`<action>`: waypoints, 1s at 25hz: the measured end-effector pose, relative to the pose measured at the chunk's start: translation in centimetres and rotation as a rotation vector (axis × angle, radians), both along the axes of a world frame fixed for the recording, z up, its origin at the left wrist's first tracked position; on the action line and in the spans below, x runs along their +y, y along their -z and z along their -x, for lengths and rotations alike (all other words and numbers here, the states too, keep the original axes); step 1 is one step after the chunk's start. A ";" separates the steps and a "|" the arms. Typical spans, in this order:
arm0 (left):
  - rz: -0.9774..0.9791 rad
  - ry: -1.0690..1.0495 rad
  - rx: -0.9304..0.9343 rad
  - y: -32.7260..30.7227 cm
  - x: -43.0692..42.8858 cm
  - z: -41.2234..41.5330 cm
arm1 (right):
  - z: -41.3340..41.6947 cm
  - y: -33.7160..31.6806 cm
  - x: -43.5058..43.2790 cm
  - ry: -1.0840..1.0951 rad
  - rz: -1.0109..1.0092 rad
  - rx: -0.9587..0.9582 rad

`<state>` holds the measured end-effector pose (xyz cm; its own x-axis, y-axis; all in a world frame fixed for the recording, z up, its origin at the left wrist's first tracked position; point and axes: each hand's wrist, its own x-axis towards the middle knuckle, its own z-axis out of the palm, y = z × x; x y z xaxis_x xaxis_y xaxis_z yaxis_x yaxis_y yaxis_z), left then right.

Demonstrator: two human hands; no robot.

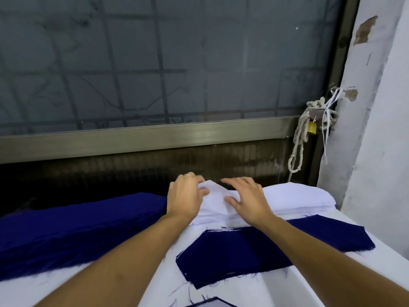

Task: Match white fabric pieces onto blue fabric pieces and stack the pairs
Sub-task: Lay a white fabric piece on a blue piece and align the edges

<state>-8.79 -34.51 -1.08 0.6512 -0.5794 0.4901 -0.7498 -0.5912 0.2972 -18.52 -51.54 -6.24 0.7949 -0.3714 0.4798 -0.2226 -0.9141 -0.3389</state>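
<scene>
- Head view: the white stack [294, 197] is lying along the far edge of the desk [115, 289], its long axis running left to right from the hands toward the right-hand wall
- The left hand [186, 197] is sitting at the stack's left end, its fingers curling round and pinching the raised corner of the top white piece [215, 191], which is peaking up between the two hands
- The right hand [249, 199] is resting just right of that corner, fingers spread and flat, pressing on the layers and gripping nothing
- The single blue piece [239, 249] is lying on the near side of the white stack, close against its near edge and passing under the right forearm; its long axis is also running left to right, with the right end tilting slightly toward the far right corner
- Judging from this, the white piece is needing only a short pull toward the person and little turning, since both long axes are roughly agreeing
- The blue stack [73, 229] is stretching along the far left, ending just beside the left wrist, so the left hand is the nearer one to it
</scene>
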 end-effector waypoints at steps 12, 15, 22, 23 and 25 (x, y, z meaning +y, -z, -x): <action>0.290 -0.020 0.210 -5.6 5.6 1.4 | 5.5 -5.4 0.6 0.121 -0.129 0.076; 0.348 -0.055 0.221 -6.7 8.0 1.2 | 8.1 -6.5 0.2 0.101 -0.180 0.046; 0.369 -0.135 0.218 -8.7 16.5 1.3 | 12.3 -8.3 2.4 -0.064 -0.441 0.177; 0.371 -0.140 0.235 -8.9 18.3 1.4 | 13.0 -8.3 3.1 -0.111 -0.463 0.198; 0.365 -0.129 0.269 -8.9 22.2 1.6 | 14.5 -8.4 4.6 -0.217 -0.549 0.232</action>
